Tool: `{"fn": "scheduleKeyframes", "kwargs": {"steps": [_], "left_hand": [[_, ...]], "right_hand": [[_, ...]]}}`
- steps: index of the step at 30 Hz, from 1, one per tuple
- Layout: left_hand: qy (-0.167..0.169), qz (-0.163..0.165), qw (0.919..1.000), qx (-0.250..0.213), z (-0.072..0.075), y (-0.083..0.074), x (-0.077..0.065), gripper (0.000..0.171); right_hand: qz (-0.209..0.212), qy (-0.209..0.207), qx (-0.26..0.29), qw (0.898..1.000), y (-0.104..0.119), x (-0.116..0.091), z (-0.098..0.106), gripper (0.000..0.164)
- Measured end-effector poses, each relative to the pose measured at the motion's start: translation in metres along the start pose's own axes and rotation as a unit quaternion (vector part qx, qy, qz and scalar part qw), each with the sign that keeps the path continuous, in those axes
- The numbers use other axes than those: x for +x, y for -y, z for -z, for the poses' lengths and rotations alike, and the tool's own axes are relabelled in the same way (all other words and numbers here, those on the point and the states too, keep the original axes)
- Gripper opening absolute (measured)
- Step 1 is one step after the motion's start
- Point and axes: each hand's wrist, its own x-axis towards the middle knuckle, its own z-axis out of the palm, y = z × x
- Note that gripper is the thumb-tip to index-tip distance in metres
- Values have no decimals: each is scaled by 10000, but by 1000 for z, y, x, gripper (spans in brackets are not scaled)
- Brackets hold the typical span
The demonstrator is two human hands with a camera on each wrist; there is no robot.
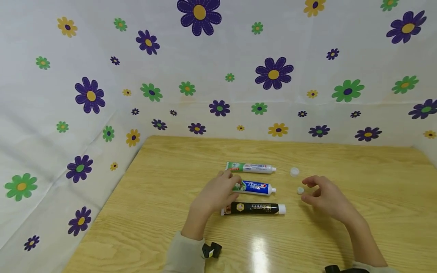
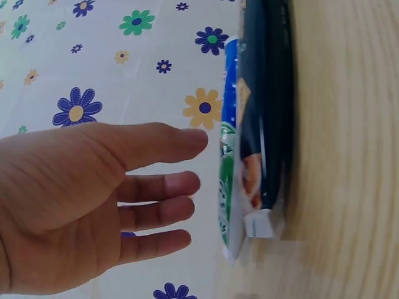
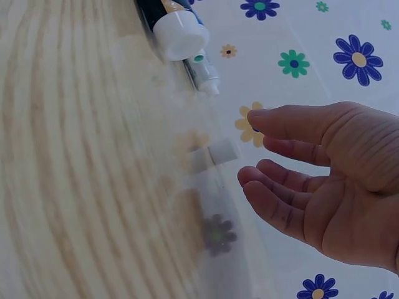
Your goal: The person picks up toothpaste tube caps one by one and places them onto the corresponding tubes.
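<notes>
Three toothpaste tubes lie in a row on the table, their nozzle ends to the right: a green-and-white one [image 1: 252, 168] at the back, a blue-and-green one [image 1: 256, 187] in the middle, and a black one [image 1: 254, 208] in front, with a white cap on. My left hand [image 1: 214, 192] hovers over the left end of the middle tube; the left wrist view shows its fingers loosely extended, with a gap before the tubes. Two small white caps, one farther back [image 1: 294, 172] and one nearer [image 1: 300, 190], lie to the right. Beside the nearer cap, my right hand [image 1: 329, 199] holds nothing, thumb and fingers apart.
The wooden table [image 1: 153, 182] meets a white flowered cloth [image 1: 232, 91] along its back and left edges. Black straps [image 1: 211, 250] sit at both wrists. A bright light reflection falls on the front of the tabletop.
</notes>
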Motion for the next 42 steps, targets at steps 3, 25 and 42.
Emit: {"fn": "scheduleKeyframes", "kwargs": {"steps": [3,25,42], "left_hand": [[5,-22,9999,151,-2,0,2,43],[137,327,9992,159,-15,-1,6,35],[8,743,9941,792,-25,-12,16,41]], "right_hand": [[-9,-40,-74,10000,0,1,-1,45],[7,95,-140,9999,-2,9,-12,41],[-179,-1,-38,9998,-14,11,-16,44]]}}
